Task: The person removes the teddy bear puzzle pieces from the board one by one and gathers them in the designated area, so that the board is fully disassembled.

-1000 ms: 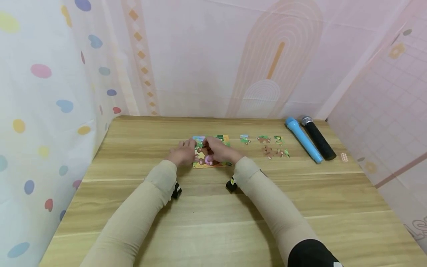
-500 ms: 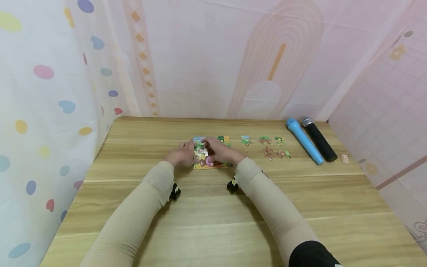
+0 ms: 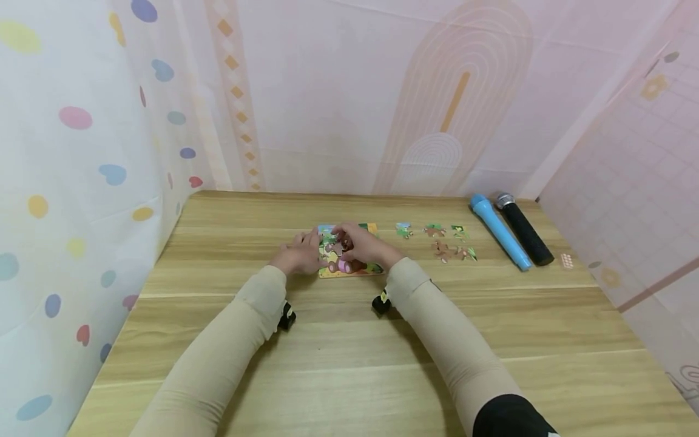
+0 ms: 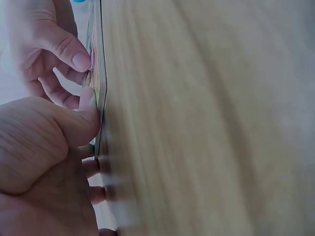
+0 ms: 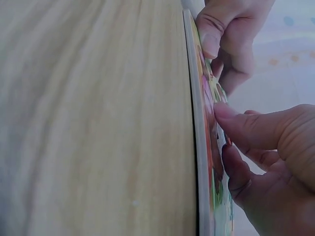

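Observation:
A colourful jigsaw puzzle board with a cartoon animal picture lies flat on the wooden table. My left hand braces the board's left side, its thumb pressing on the edge and its other fingers reaching the table beyond. Over the middle of the board, my right hand has thumb and fingers bent close together, pinching a small puzzle piece right at the picture surface. The piece is mostly hidden by the fingers. Both thumbs are close to each other over the picture.
Right of the board lie loose puzzle pieces: a blue-green one, a brown one, a green one and more brown ones. Farther right lie a blue microphone and a black microphone. Patterned cloth hangs behind.
The left fingers have shifted slightly on the board's left side. A pale patch at the picture's middle left now shows a grey-brown figure. The right hand stays nearly in place.

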`<act>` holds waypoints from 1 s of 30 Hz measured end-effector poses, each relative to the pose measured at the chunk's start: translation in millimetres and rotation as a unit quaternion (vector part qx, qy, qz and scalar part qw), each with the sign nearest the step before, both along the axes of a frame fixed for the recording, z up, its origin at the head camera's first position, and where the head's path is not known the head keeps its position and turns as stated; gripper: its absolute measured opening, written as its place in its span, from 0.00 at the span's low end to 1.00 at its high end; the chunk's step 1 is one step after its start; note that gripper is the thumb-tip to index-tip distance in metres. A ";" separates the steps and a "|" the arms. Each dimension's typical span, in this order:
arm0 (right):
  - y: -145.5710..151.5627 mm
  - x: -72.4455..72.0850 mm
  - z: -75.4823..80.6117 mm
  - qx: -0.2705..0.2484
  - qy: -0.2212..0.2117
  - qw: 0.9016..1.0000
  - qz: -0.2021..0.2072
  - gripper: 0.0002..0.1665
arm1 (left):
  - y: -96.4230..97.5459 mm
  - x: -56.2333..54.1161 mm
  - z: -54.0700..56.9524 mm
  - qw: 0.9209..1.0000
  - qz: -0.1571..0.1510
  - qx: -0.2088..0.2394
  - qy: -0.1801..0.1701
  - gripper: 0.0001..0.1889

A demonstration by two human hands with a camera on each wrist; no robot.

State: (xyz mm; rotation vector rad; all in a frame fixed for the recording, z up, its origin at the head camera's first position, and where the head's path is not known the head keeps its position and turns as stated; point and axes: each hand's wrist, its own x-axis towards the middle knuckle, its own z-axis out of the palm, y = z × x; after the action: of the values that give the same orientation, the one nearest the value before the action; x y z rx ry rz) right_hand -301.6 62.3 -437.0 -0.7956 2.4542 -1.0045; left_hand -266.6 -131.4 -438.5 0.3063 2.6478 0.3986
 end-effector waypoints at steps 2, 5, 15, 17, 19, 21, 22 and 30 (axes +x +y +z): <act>0.3 -0.7 -0.9 -0.003 -0.010 1.000 -0.008 0.34 | 0.0 1.2 1.6 1.000 -0.004 0.001 0.003 0.45; 0.7 -1.8 -1.8 -0.010 -0.020 1.000 -0.014 0.34 | 0.7 2.0 2.9 1.000 -0.009 0.001 0.008 0.44; 0.2 0.2 -2.8 -0.016 -0.020 0.999 -0.019 0.28 | 3.3 3.5 6.2 1.000 -0.008 0.000 -0.016 0.41; 0.3 1.0 -2.6 -0.012 -0.015 0.999 -0.027 0.28 | 3.5 5.4 8.9 1.000 -0.007 0.004 -0.016 0.41; 0.1 1.7 -2.3 -0.010 -0.015 0.999 -0.034 0.28 | 3.3 6.4 10.5 1.000 -0.006 0.004 -0.017 0.40; -0.3 2.8 -1.5 -0.011 -0.016 0.999 -0.038 0.29 | 3.0 7.8 12.0 1.000 -0.003 0.005 -0.020 0.40; -0.5 3.3 -1.2 -0.011 -0.017 0.999 -0.040 0.29 | 3.1 8.6 12.5 1.000 -0.003 0.005 -0.020 0.40; 3.9 4.4 -0.2 -0.024 -0.018 0.998 -0.046 0.29 | 2.2 9.9 12.6 1.000 0.001 0.014 -0.020 0.40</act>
State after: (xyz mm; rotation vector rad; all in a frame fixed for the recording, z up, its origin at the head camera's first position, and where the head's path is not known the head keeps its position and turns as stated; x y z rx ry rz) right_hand -297.2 66.2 -437.2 -0.6781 2.4633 -1.1058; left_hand -256.7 -129.2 -426.0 0.3005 2.6052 0.4396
